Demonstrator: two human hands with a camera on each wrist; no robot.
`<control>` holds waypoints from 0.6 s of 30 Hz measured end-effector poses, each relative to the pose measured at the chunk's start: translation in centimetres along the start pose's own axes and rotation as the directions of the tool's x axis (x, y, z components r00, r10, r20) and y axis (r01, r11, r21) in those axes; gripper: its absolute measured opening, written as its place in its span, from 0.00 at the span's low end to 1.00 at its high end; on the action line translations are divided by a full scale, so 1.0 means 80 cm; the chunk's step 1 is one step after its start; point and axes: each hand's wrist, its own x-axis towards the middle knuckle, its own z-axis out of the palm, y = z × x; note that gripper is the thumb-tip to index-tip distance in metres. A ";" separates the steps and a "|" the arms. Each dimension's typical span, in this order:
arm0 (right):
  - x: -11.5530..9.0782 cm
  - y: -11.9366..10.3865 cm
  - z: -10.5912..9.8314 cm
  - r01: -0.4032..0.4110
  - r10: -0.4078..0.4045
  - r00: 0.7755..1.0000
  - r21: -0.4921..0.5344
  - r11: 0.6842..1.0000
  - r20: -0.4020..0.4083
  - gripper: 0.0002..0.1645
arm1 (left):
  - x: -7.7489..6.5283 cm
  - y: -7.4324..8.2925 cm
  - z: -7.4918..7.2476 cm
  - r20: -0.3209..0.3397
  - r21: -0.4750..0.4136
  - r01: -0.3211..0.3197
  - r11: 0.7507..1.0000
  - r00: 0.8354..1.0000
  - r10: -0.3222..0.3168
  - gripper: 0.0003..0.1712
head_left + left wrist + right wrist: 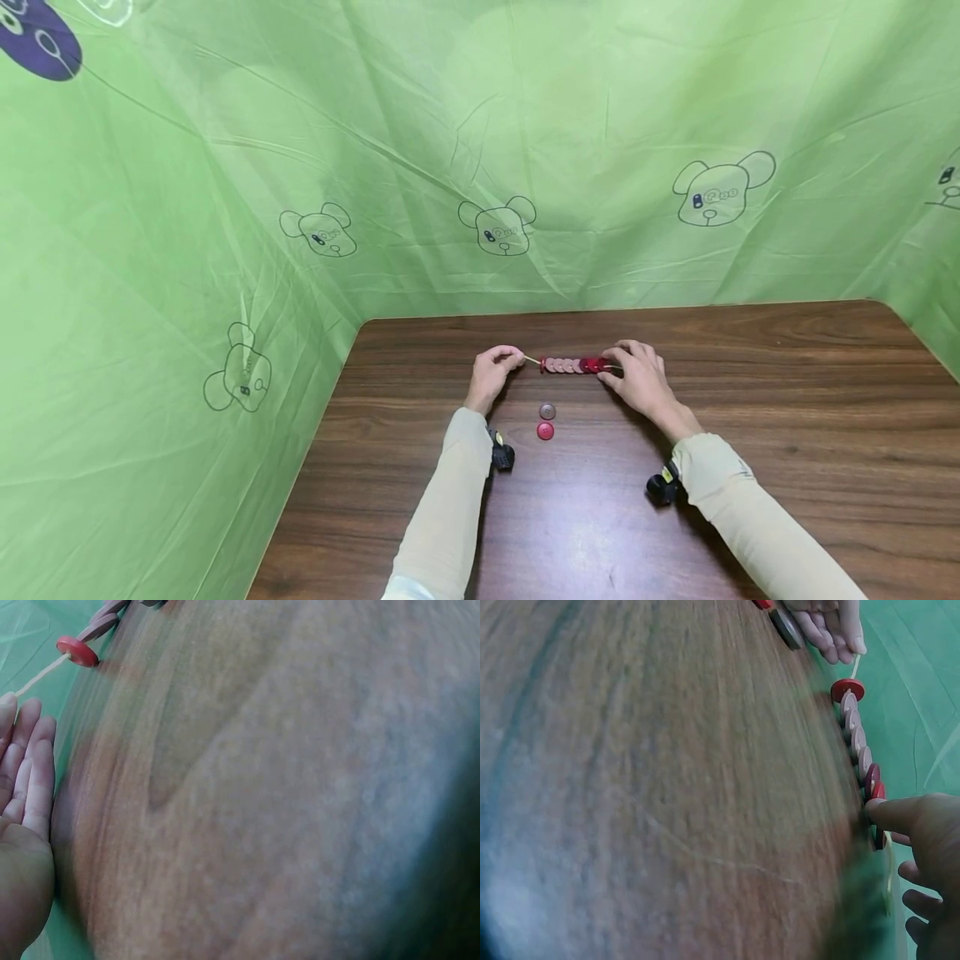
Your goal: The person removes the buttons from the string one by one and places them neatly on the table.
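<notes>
A row of pink, dark red and red buttons is strung on a pale cord just above the table, the buttons overlapping. My left hand pinches the cord's left end between thumb and finger. In the left wrist view a red button stands on edge at that end of the row. My right hand holds the red buttons at the row's right end, thumb and finger on them. The cord's loose tail hangs beyond the right fingers in the right wrist view.
A brown button and a red button lie on the wooden table between the forearms. Green cloth with printed bear faces hangs behind the table and on the left. Each wrist wears a small black camera.
</notes>
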 end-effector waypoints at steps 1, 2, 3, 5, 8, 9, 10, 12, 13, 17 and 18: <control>0.000 0.001 0.001 -0.002 0.002 1.000 0.000 1.000 0.001 0.23 | -0.001 0.001 0.000 0.000 0.003 0.008 1.000 1.000 -0.008 0.07; 0.000 0.002 0.002 -0.004 0.004 1.000 -0.001 1.000 0.002 0.23 | -0.002 0.004 0.000 0.000 0.005 0.014 1.000 1.000 -0.014 0.07; 0.001 0.003 0.003 -0.007 0.007 1.000 0.000 1.000 0.003 0.23 | -0.003 0.007 0.000 0.001 0.004 0.017 1.000 1.000 -0.017 0.08; 0.001 0.004 0.005 -0.011 0.011 1.000 0.002 1.000 0.004 0.23 | -0.007 0.016 0.000 0.004 0.011 0.022 1.000 1.000 -0.022 0.08; 0.002 0.006 0.006 -0.017 0.017 1.000 0.006 1.000 0.003 0.22 | -0.015 0.030 -0.001 0.014 0.016 0.021 1.000 1.000 -0.021 0.09; 0.002 0.006 0.006 -0.017 0.017 1.000 0.007 1.000 0.002 0.22 | -0.017 0.034 -0.001 0.015 0.018 0.019 1.000 1.000 -0.020 0.09; 0.002 0.007 0.006 -0.017 0.017 1.000 0.008 1.000 0.000 0.22 | -0.017 0.034 -0.001 0.016 0.017 0.020 1.000 1.000 -0.020 0.10; 0.003 0.007 0.006 -0.017 0.017 1.000 0.010 1.000 -0.005 0.21 | -0.014 0.029 -0.001 0.015 0.011 0.022 1.000 1.000 -0.023 0.09; 0.003 0.007 0.006 -0.015 0.015 1.000 0.011 1.000 -0.007 0.20 | -0.012 0.024 -0.001 0.011 0.010 0.023 1.000 1.000 -0.023 0.09; 0.003 0.008 0.006 -0.011 0.011 1.000 0.014 1.000 -0.016 0.20 | -0.002 0.007 -0.001 0.001 0.006 0.019 1.000 1.000 -0.019 0.08; 0.003 0.008 0.006 -0.010 0.011 1.000 0.015 1.000 -0.018 0.20 | -0.001 0.005 -0.001 -0.001 0.007 0.017 1.000 1.000 -0.017 0.08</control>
